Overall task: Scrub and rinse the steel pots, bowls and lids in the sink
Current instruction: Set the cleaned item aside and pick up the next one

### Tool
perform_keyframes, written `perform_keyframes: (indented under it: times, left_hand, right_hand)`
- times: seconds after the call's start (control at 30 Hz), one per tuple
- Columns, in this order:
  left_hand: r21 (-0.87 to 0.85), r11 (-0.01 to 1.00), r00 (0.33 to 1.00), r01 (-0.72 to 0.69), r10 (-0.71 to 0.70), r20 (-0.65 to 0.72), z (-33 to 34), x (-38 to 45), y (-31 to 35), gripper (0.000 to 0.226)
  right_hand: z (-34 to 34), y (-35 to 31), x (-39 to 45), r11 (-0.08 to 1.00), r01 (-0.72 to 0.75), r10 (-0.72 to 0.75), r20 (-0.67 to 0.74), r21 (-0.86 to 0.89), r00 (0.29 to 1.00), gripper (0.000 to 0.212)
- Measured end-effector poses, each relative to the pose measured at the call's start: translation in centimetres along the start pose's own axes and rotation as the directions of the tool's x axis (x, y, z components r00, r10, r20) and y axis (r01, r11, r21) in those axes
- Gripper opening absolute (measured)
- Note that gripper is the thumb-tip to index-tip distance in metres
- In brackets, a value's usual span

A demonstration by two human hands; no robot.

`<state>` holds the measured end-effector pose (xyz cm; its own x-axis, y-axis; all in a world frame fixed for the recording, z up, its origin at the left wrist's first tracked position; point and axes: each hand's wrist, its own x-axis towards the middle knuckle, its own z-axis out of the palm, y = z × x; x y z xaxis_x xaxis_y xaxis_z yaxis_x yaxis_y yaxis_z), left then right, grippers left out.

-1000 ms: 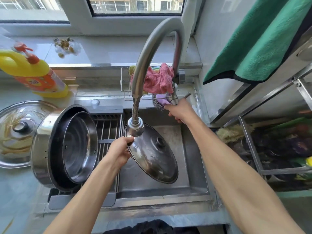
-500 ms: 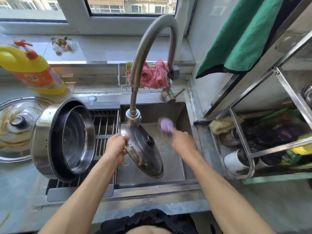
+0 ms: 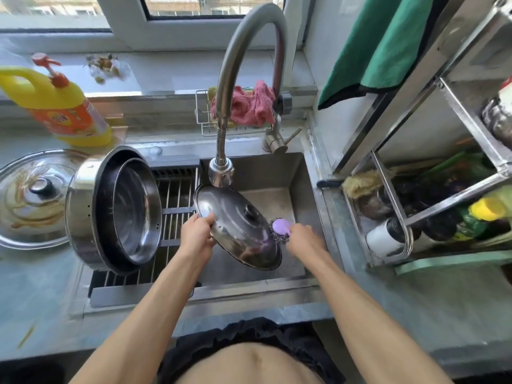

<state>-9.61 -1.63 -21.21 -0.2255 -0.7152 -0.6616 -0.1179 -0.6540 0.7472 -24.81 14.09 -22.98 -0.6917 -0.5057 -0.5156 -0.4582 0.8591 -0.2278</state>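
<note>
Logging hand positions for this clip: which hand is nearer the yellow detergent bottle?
Left. The left hand grips the steel lid's left rim, closer to the yellow detergent bottle; the right hand holds the purple-handled scourer farther right.

Faucet head (image 3: 220, 173) just above lid (image 3: 235, 225)

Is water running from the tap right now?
No: no stream shows below the faucet head, which hangs just above the lid held by the left hand.
</note>
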Motion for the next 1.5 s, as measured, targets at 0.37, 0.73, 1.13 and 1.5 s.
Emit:
perform_keyframes:
  times: [0.37,0.73,1.13,1.5]
  left_hand:
    - [0.45,0.833,0.94,-0.32,0.34,0.039,1.0,-1.7,-1.0,0.01]
    - [0.454,0.826,0.931,-0.334,0.365,0.021,0.5,-2.5,-1.4,0.016]
    - [0.602,0.61,0.852,-0.515,0.444,0.278,5.2,-4.4,-0.7,0.01]
    - [0.659,0.482,0.798,-0.578,0.503,0.332,7.6,-6.4,-0.1,0.01]
  right_hand:
    - [0.3,2.4,-1.2,0.97,0.091,-0.035,-0.246,0.224,0.969,0.03]
    - [0.7,4.0,-2.2,0.912,0.115,-0.004,-0.271,0.395,0.963,0.017]
    - [-0.9,8.5,-2.5,0.826,0.19,0.117,-0.491,0.531,0.863,0.02]
    - [-1.2,10.3,-0.8,0.869,-0.017,0.206,-0.33,0.494,0.921,0.022]
